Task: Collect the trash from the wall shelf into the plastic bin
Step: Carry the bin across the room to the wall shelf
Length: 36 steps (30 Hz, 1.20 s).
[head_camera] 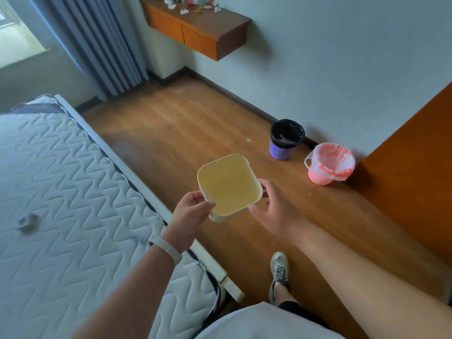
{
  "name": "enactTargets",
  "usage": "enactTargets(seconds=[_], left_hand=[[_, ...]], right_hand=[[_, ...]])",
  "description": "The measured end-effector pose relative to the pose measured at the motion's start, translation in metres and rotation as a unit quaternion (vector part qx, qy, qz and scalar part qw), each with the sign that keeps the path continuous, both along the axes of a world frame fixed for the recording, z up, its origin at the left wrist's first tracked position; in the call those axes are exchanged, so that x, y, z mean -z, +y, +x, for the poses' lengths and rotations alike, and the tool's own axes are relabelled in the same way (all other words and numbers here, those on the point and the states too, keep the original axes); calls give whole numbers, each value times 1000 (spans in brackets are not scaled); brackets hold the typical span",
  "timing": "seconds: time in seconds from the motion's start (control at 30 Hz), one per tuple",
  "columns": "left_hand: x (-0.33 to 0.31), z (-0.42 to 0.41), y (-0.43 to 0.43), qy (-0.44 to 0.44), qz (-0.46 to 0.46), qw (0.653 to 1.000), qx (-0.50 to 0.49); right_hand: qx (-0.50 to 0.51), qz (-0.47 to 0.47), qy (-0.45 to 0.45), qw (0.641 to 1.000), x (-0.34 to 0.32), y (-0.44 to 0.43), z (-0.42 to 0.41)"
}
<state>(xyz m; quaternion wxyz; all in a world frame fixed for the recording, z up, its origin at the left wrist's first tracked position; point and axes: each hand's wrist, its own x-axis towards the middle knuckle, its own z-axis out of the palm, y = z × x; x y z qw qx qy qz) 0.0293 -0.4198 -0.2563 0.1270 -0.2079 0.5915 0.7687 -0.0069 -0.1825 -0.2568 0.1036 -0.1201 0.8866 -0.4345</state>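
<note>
A square pale-yellow plastic bin (228, 184) is held in front of me, its empty inside facing up. My left hand (189, 216) grips its near-left corner, thumb over the rim. My right hand (274, 204) touches the bin's right rim with fingers spread. The wooden wall shelf (208, 30) hangs far ahead at the top, with several small white and coloured bits of trash (186, 6) scattered on its top.
A bare quilted mattress (61, 192) fills the left, with a small roll of tape (29, 222) on it. By the right wall stand a purple basket with black liner (285, 140) and a pink basket with plastic bag (327, 165). Open wooden floor lies ahead. A wooden panel (415, 167) is at the right.
</note>
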Motion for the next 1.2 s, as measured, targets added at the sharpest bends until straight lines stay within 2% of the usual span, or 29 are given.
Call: enactTargets(seconds=[0.37, 0.6, 0.9, 1.2], left_hand=[[-19, -115, 113, -33, -13, 996, -83], [-30, -157, 154, -46, -18, 994, -100], [-41, -186, 131, -35, -25, 992, -122], [-22, -246, 51, -23, 6, 989, -147]], right_hand=[[-45, -27, -16, 999, -15, 111, -137], [-51, -51, -6, 997, -21, 148, -184], [-80, -65, -3, 995, -26, 123, -221], [-90, -26, 13, 995, -21, 39, -290]])
